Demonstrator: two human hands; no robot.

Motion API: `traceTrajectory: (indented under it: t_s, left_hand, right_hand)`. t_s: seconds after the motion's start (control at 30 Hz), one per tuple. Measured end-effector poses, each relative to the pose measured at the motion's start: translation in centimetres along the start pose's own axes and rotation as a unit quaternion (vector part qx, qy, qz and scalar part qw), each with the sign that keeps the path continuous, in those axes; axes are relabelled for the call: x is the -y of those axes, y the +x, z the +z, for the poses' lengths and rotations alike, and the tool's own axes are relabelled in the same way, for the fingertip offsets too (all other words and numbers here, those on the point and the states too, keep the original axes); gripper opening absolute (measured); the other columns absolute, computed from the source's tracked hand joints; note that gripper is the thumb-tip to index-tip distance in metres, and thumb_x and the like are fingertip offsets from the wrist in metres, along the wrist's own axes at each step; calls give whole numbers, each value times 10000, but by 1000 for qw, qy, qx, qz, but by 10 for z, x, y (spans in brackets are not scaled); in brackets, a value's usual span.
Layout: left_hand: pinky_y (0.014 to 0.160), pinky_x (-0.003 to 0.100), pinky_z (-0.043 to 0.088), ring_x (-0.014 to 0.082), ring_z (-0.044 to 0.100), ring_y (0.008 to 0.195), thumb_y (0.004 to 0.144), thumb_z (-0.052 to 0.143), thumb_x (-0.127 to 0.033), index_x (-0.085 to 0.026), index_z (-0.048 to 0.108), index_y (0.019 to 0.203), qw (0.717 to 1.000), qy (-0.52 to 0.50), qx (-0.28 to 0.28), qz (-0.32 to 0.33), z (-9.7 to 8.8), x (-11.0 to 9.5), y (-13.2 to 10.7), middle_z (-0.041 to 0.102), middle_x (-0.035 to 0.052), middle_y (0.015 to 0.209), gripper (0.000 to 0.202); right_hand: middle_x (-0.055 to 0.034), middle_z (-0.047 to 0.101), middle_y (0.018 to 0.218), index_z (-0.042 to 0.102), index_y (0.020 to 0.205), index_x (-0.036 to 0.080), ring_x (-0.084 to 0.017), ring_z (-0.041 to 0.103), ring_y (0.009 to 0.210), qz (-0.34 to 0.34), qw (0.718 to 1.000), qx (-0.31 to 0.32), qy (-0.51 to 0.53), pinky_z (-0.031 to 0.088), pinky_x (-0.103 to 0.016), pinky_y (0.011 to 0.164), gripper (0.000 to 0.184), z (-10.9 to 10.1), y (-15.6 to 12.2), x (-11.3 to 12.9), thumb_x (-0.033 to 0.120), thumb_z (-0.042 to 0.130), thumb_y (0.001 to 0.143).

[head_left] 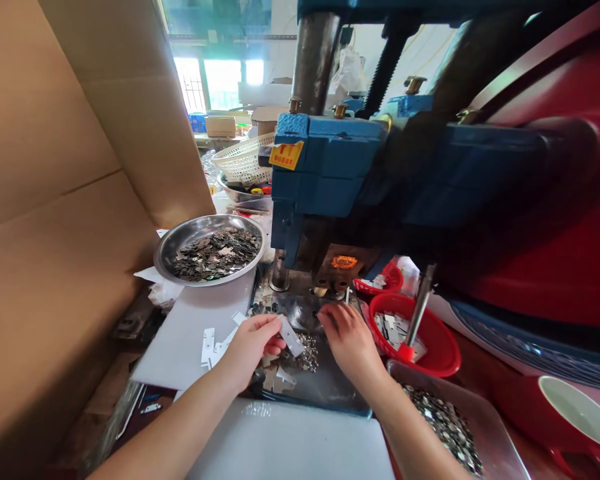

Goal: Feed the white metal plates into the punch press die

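Observation:
My left hand (253, 343) pinches a small flat white metal plate (291, 337) just above a dark tray (330, 390) under the blue press (330, 167). My right hand (347, 337) reaches toward the press bed with its fingers curled; whether they hold anything is hidden. Small metal bits (307, 353) lie heaped between the two hands. Several more white plates (213, 347) lie on a white board (190, 333) to the left of my left hand.
A steel bowl (180, 237) of dark metal scraps sits at the back left. A red bowl (437, 347) with plates and a red-tipped lever (417, 317) stand right. A tray of small parts (445, 427) lies at the front right. Cardboard (55, 200) walls the left.

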State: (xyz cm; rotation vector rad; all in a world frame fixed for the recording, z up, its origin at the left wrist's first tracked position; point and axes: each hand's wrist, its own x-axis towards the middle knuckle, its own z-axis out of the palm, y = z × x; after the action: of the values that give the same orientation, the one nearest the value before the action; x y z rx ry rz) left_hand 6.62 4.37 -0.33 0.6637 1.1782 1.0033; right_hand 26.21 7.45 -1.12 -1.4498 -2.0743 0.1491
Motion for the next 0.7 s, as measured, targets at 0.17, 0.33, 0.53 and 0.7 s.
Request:
traceTrajectory:
  t_s: [0.17, 0.33, 0.53, 0.7]
  left_hand:
    - [516, 159, 493, 96, 627, 596, 746, 689, -318, -125, 690, 883, 1000, -21, -12, -3, 7, 1, 3, 678, 49, 701, 237]
    - [549, 167, 512, 99, 639, 620, 765, 675, -297, -130, 683, 863, 999, -29, -11, -9, 9, 0, 5, 685, 48, 724, 193]
    - [493, 134, 435, 55, 558, 540, 742, 685, -339, -140, 683, 839, 998, 2, 54, -19, 22, 1, 4, 612, -2, 626, 221]
    - [498, 204, 419, 102, 548, 565, 803, 578, -415, -191, 653, 1055, 986, 150, 50, 48, 25, 8, -1, 636, 8, 724, 345]
  right_hand:
    - [-77, 643, 843, 699, 849, 233, -230, 553, 838, -28, 994, -22, -101, 433, -365, 742, 276, 4, 20, -4, 315, 441, 897]
    - [-77, 626, 1117, 677, 1047, 245, -265, 499, 1104, -67, 996, -36, -42, 428, -448, 912, 274, 0, 3, -9, 342, 481, 883]
    - [-53, 541, 1284, 606, 1168, 312, -216, 494, 1173, -127, 987, 46, 87, 438, -429, 961, 336, -12, -16, 9, 225, 442, 888]
    - [-39, 674, 974, 680, 972, 271, -182, 603, 945, -83, 985, 86, 127, 499, -333, 825, 248, -24, -20, 19, 240, 445, 899]
